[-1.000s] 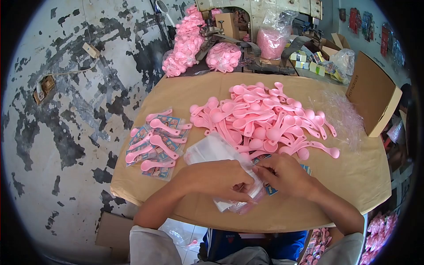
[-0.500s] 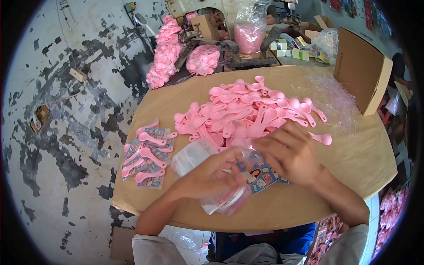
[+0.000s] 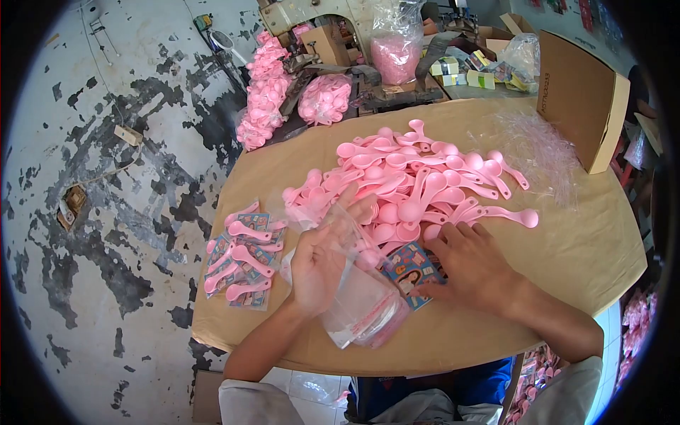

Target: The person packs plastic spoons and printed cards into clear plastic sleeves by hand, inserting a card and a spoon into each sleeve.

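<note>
My left hand (image 3: 317,273) holds a clear plastic bag (image 3: 347,230), its fingers stretched out behind or inside the film. Below it lies a stack of clear bags (image 3: 368,308) with pink edges. My right hand (image 3: 474,269) bends over a blue printed card (image 3: 411,273), thumb and fingers gripping its right side. Just beyond both hands spreads a large heap of pink measuring spoons (image 3: 397,177). At the left lie several packed sets (image 3: 244,258), each with a pink spoon and a blue card in clear film.
A brown cardboard box (image 3: 577,103) stands at the table's right rear, beside a tangle of clear plastic strips (image 3: 538,156). Bagged pink spoons (image 3: 326,99) and a machine (image 3: 312,14) are behind the paper-covered table (image 3: 567,248). A peeling wall (image 3: 92,212) runs along the left.
My left hand has opened out and lifted toward the spoon heap with the clear bag. My right hand has come down onto the blue card. The view has shifted slightly.
</note>
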Tool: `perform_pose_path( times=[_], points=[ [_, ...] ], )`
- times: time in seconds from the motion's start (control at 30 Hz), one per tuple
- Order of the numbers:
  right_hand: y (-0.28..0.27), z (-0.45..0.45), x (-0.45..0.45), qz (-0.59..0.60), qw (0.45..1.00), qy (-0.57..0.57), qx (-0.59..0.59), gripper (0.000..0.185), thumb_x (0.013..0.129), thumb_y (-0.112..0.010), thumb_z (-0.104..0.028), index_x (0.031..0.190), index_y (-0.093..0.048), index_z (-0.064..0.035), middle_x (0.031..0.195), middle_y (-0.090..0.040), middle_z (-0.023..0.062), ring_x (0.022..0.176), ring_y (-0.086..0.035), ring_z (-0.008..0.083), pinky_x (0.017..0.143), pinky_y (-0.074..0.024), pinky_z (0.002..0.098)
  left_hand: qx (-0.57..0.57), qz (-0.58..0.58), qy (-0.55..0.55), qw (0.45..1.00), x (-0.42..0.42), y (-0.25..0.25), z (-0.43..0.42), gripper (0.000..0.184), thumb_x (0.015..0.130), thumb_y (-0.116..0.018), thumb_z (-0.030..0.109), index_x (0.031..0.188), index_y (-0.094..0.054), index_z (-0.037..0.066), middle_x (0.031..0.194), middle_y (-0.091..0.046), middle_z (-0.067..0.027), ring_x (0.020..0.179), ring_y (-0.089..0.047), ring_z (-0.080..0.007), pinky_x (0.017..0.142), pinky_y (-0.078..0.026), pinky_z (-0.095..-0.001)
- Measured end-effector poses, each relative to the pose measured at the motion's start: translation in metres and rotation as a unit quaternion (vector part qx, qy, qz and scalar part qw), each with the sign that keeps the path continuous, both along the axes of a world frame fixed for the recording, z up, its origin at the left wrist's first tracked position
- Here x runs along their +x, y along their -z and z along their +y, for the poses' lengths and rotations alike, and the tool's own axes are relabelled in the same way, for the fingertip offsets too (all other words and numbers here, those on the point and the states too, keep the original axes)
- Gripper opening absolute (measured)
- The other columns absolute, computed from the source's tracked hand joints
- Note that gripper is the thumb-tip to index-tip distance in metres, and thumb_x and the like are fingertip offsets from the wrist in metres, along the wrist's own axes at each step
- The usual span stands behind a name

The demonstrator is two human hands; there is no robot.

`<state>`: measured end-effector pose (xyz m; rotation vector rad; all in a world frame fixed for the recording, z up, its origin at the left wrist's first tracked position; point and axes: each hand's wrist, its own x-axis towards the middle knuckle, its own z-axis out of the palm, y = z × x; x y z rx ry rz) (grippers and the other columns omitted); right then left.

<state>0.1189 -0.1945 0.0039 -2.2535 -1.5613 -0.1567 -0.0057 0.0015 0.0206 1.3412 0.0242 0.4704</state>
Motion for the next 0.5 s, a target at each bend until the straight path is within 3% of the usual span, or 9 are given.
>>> perform_pose_path(
  times=[0.1,0.2,0.3,0.33,0.43,0.5],
  points=[
    [-0.001,0.001,0.008,0.089,0.995,-0.034,0.024,0.037,0.081,-0.071,-0.033,0.107,-0.065,-0.0064,0.097,-0.063,0.0162,0.099,-0.057,0.0319,0.088,-0.0425,0.0439,-0.038,-0.032,-0.031,0.998,0.004,0.005,0.000,0.071,0.092,-0.033,0.041,0.152,-0.019,0.006,0.142,-0.043,-0.0178,0.128,-0.045,-0.0284,0.109,-0.032,-0.0436],
    [-0.006,0.003,0.016,0.100,0.992,-0.061,0.053,0.032,0.084,-0.069,-0.028,0.105,-0.065,-0.0053,0.089,-0.065,0.0151,0.085,-0.062,0.0321,0.078,-0.0482,0.0422,-0.082,-0.035,-0.012,0.996,0.002,0.006,0.002,0.065,0.097,-0.031,0.041,0.151,-0.020,0.007,0.140,-0.046,-0.0180,0.126,-0.047,-0.0281,0.107,-0.035,-0.0434],
    [-0.015,0.005,0.018,0.270,0.962,-0.006,0.044,0.024,0.088,-0.065,-0.022,0.102,-0.064,-0.0036,0.081,-0.065,0.0139,0.066,-0.063,0.0287,0.064,-0.0509,0.0388,-0.153,-0.022,0.055,0.986,-0.002,0.002,0.007,0.056,0.100,-0.038,0.034,0.147,-0.028,0.004,0.134,-0.051,-0.0177,0.124,-0.050,-0.0280,0.104,-0.041,-0.0419],
    [-0.013,0.006,0.019,0.298,0.952,-0.019,0.070,0.022,0.089,-0.064,-0.022,0.102,-0.064,-0.0033,0.079,-0.065,0.0124,0.063,-0.063,0.0254,0.061,-0.0504,0.0367,-0.183,-0.018,0.082,0.980,-0.004,0.001,0.008,0.053,0.101,-0.041,0.030,0.145,-0.030,0.003,0.132,-0.053,-0.0174,0.124,-0.051,-0.0279,0.102,-0.043,-0.0411],
    [-0.006,0.008,0.021,0.395,0.910,-0.040,0.121,0.020,0.094,-0.059,-0.022,0.102,-0.062,-0.0031,0.076,-0.065,0.0077,0.059,-0.062,0.0156,0.054,-0.0492,0.0304,-0.062,0.025,-0.009,0.998,-0.005,-0.003,0.000,0.046,0.098,-0.053,0.019,0.137,-0.039,0.000,0.124,-0.058,-0.0185,0.107,-0.063,-0.0268,0.094,-0.051,-0.0378],
    [-0.011,0.009,0.018,0.478,0.870,-0.035,0.118,0.021,0.097,-0.056,-0.023,0.104,-0.060,-0.0038,0.076,-0.064,0.0042,0.062,-0.062,0.0093,0.054,-0.0489,0.0262,-0.088,0.029,-0.014,0.996,-0.004,0.000,0.001,0.047,0.095,-0.057,0.013,0.136,-0.040,-0.001,0.118,-0.061,-0.0159,0.104,-0.064,-0.0241,0.089,-0.054,-0.0346]
  ],
)
